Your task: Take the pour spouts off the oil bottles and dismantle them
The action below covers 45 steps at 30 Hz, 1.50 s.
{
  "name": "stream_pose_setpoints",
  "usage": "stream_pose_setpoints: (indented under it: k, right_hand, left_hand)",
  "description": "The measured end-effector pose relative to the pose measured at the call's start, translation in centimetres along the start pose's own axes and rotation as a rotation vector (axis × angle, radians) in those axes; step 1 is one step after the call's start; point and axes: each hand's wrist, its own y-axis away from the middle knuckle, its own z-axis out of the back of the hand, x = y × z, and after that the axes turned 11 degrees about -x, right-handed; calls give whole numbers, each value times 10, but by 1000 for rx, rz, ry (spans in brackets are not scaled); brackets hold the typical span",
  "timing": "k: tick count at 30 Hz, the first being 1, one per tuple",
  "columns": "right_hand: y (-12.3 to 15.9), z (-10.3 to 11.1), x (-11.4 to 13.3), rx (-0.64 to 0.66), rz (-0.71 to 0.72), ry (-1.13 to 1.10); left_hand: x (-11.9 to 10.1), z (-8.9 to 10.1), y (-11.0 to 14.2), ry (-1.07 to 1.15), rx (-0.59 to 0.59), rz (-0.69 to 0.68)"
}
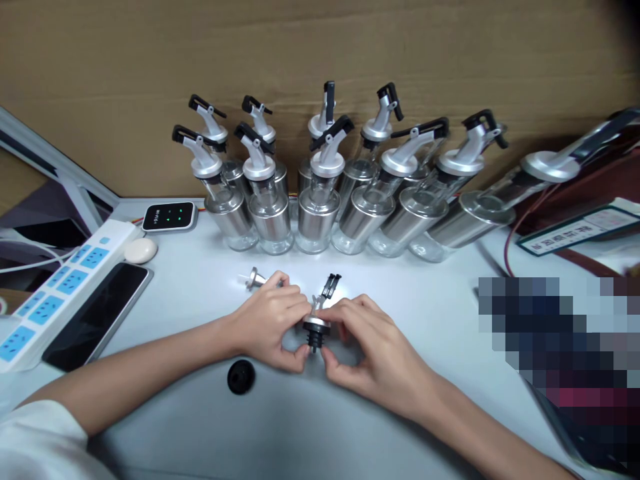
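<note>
Between my two hands is a pourer stopper (pixel 315 331) with a silver spout, a black flip lever on top and a black ribbed plug pointing toward me. My left hand (pixel 277 323) pinches it from the left side, its fingers curled. On the right side, my right hand (pixel 373 340) grips it with thumb and fingers. Just beyond my left hand lies a second metal spout piece (pixel 255 279), partly hidden by the fingers. A round black cap (pixel 241 377) rests on the table below my left wrist.
Several glass-and-steel bottles (pixel 319 220) with pourers stand in rows along the cardboard wall (pixel 125 87). At left are a power strip (pixel 65 287), a phone (pixel 97 317), a white round object (pixel 141 251) and a small black device with green lights (pixel 169 217). A sign (pixel 580 230) leans at right.
</note>
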Motion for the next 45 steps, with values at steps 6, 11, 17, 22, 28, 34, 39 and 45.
stream_pose_setpoints:
  k: [6,11,17,22,28,34,39,45]
  right_hand:
    - [1,-3,1,23,-48,-1]
    - [1,-6,2,18,-61,28]
    - [1,-7,3,8,-66,49]
    - [1,-6,4,-14,-35,39]
    - [2,-8,6,-28,-29,47]
    - [1,-9,6,-10,-32,66]
    - [2,-8,8,-10,-20,45]
    - [2,-9,7,-11,-15,18]
  left_hand:
    - [0,-2,2,-34,-28,3]
    - [0,-2,2,-33,-49,-15]
    - [1,-3,1,-27,-57,-35]
    - [-1,-2,1,-13,-60,-45]
    - [-1,-2,2,6,-38,-64]
    - [-2,-2,2,5,-37,-75]
    - [-2,-2,2,21,-39,-74]
    - [-1,-2,2,-1,-56,-100]
